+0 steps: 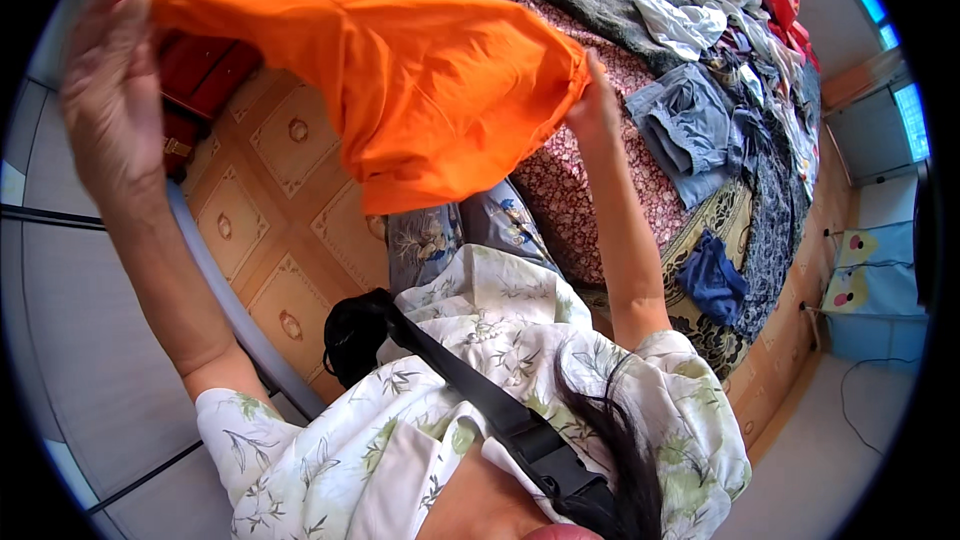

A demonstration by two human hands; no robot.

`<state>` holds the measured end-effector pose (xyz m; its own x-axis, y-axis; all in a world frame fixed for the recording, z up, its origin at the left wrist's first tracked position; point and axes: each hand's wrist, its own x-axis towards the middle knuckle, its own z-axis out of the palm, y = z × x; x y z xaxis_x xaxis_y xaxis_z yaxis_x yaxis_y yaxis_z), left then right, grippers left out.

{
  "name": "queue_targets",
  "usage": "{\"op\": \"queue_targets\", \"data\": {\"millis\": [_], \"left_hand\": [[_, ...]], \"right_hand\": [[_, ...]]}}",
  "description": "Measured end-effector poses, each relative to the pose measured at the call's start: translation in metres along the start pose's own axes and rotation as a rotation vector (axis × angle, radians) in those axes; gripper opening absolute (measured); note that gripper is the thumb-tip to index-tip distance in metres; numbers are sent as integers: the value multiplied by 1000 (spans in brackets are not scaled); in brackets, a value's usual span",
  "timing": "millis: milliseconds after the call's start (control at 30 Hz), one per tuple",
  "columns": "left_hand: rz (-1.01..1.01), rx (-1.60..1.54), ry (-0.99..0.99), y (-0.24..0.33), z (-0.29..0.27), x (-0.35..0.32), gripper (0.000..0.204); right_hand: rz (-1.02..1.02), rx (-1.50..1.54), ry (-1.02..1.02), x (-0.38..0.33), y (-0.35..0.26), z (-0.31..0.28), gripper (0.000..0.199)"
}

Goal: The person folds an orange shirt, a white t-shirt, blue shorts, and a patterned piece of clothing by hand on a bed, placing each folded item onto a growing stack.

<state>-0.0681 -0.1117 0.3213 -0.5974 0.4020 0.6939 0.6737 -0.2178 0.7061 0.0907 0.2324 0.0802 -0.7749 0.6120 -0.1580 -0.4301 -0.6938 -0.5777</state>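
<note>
An orange garment [430, 90] hangs stretched out in the air in front of me; its exact kind is hard to tell from the folds. My left hand [120, 105] is raised at the far left, slightly blurred, its fingers gripping one narrow end of the cloth. At the other end my right hand [597, 105] pinches the gathered edge. Between the two hands the fabric sags, its lower corner dropping in front of my patterned trousers [425, 240].
On the right, a bed with a red floral cover [565, 195] bears heaped clothes, among them denim shorts [680, 125], a white garment [682, 28] and a crumpled dark blue cloth [712, 277]. Grey cabinets [110, 330] line my left, beside a tiled floor [285, 210].
</note>
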Motion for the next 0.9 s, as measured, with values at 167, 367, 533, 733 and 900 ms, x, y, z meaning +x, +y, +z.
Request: {"op": "queue_targets", "data": {"millis": [167,367,533,733,900], "left_hand": [[296,541,21,7,38,-4,21],[276,277,127,20,81,13,24],[294,598,92,13,6,48,20],[54,519,-30,-40,-40,67,20],[383,1534,125,-47,-69,59,26]], "right_hand": [[205,21,-98,-62,28,-1,44],[384,-376,-295,-56,31,-18,38],[18,-181,-78,-69,-32,41,21],[-123,-513,-291,-20,-99,58,32],[39,-451,-443,-8,-114,178,25]]}}
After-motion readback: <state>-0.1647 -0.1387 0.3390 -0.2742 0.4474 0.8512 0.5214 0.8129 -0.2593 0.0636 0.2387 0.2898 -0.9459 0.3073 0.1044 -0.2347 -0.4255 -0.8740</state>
